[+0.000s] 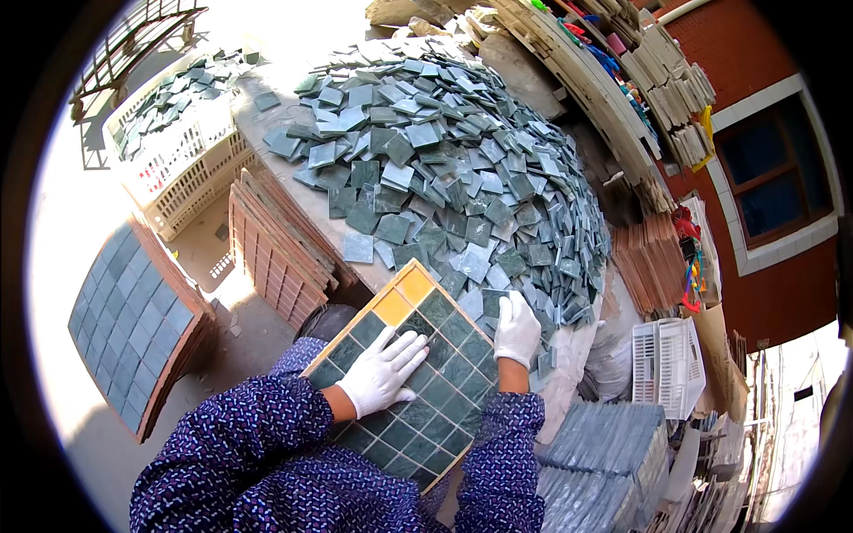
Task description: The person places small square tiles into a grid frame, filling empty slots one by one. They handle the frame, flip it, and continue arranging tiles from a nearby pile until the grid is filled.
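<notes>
Tray [392,308] sits before person, beside tile pile [444,178], likely for short reach; left hand [384,373] flat on dark tiles [455,371], perhaps steadying; right hand [518,329] curled at pile edge, grasp unclear.

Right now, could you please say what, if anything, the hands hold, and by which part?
The left hand lies flat on the green tiles, with no visible grip. Whether the right hand grips the grey tile beside it cannot be told.

Outdoor tile workshop, shown by heaped loose tiles [422,133], stacked gridded trays [275,249], plastic crates [191,173]
</notes>
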A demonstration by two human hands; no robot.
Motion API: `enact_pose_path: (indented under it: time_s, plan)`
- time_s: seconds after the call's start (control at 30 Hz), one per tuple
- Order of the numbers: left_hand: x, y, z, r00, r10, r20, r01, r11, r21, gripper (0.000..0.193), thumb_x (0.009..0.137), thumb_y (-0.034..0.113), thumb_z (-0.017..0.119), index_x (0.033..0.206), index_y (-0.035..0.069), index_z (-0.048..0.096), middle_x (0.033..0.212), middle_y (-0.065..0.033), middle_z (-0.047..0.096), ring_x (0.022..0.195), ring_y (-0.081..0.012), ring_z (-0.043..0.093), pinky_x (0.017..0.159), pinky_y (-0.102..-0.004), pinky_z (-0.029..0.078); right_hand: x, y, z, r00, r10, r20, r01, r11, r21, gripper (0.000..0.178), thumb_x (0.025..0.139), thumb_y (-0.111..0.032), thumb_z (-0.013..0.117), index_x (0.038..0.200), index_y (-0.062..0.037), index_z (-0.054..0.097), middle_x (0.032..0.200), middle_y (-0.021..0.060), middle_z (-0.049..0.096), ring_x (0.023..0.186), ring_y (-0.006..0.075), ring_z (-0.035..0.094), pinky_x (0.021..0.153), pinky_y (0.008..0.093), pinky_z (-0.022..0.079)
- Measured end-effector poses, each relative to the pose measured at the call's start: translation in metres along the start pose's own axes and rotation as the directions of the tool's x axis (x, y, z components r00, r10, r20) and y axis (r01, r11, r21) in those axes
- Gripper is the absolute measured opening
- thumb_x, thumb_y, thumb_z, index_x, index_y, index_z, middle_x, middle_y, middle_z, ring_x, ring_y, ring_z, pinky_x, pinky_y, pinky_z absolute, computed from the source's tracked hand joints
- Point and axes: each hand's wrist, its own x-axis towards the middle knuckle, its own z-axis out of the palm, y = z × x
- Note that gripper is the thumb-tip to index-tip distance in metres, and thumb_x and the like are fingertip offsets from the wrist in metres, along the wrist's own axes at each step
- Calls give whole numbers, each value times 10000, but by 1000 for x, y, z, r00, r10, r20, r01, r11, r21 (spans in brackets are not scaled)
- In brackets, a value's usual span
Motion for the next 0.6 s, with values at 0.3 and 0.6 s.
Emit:
enact_pose_path:
  time_s: [0.3,0.6]
  plan:
    - [-60,-1,-8,994,91,61,-84,990,-112,699,845,473,558,1378,41,423,1452,-122,400,1364,-270,352,1125,-488,224,-16,-60,58,894,-150,421,96,985,146,262,861,-201,609,1078,-61,657,1047,163,653,997,345,612,867,402,485]
    - [7,-62,-25,958,-164,-237,169,986,1,674,764,184,680,1371,38,424,1427,-162,408,1354,-331,339,1124,-478,221,-45,-72,61,905,-167,392,212,974,-74,363,816,-223,678,1154,-114,603,1120,108,566,1030,307,569,862,412,485]
